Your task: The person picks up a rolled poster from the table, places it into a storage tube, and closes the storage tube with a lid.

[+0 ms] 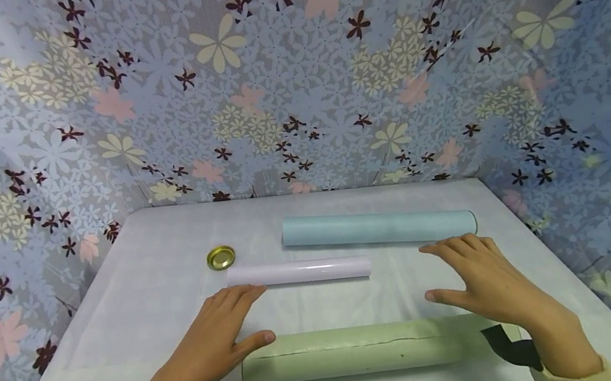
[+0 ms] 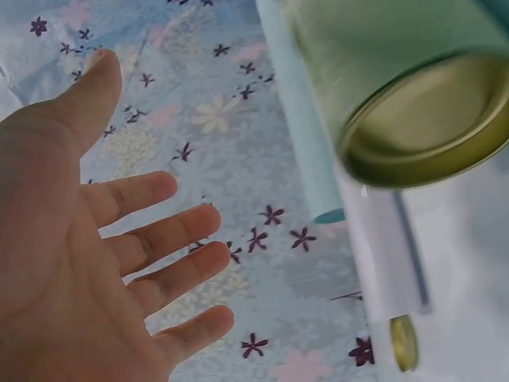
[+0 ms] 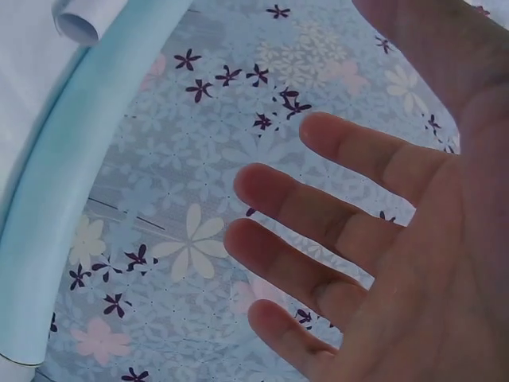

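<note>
A pale green tube (image 1: 360, 357) lies crosswise near the front of the table, a seam running along it. In the left wrist view a gold metal cap (image 2: 433, 111) closes its end. My left hand (image 1: 218, 338) is over the tube's left end, thumb overlapping it in the head view, fingers spread and holding nothing. Over the right end is my right hand (image 1: 491, 284), also empty, its fingers spread and loosely bent. Beyond the left fingertips lies a thin lavender roll (image 1: 302, 272). A light blue roll (image 1: 376, 227) lies past the right fingertips.
A round gold lid (image 1: 221, 257) sits on the table behind the lavender roll's left end. White covering (image 1: 108, 338) spreads over the table. Flower-patterned cloth (image 1: 290, 87) hangs behind and along both sides. Dark straps (image 1: 513, 347) show at both wrists.
</note>
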Motion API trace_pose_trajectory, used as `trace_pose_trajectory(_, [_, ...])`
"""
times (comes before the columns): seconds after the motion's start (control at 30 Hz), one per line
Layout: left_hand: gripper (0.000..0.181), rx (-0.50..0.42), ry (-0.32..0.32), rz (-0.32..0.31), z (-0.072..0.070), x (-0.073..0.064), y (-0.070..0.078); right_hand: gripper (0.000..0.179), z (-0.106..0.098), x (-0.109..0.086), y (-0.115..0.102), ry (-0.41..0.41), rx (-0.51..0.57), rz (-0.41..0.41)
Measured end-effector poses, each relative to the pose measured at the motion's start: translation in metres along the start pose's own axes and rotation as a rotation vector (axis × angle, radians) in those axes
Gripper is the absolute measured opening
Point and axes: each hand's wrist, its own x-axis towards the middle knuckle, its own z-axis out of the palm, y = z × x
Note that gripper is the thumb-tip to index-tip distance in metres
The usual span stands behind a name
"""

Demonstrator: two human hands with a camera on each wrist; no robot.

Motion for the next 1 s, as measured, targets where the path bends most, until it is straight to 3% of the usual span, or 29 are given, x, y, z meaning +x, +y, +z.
trace_pose_trajectory(0.33, [0.068, 0.062, 0.039, 0.059, -0.012, 0.026, -0.006, 0.070, -0.002, 0.026, 0.015, 0.072, -0.018, -0.030])
trace_pose_trajectory(0.53, [0.070, 0.080, 0.005, 0.083, -0.009, 0.041, -0.009, 0.074, 0.004, 0.043, 0.024, 0.099, -0.026, -0.022])
trace_pose_trajectory(0.87, [0.074, 0.087, -0.127, 0.061, -0.002, 0.067, -0.017, 0.077, 0.020, 0.072, 0.046, -0.049, 0.004, 0.066])
trace_pose_trajectory(1.0, [0.076, 0.114, -0.148, 0.062, 0.002, 0.075, -0.022, 0.079, 0.025, 0.082, 0.056, -0.103, -0.008, 0.090])
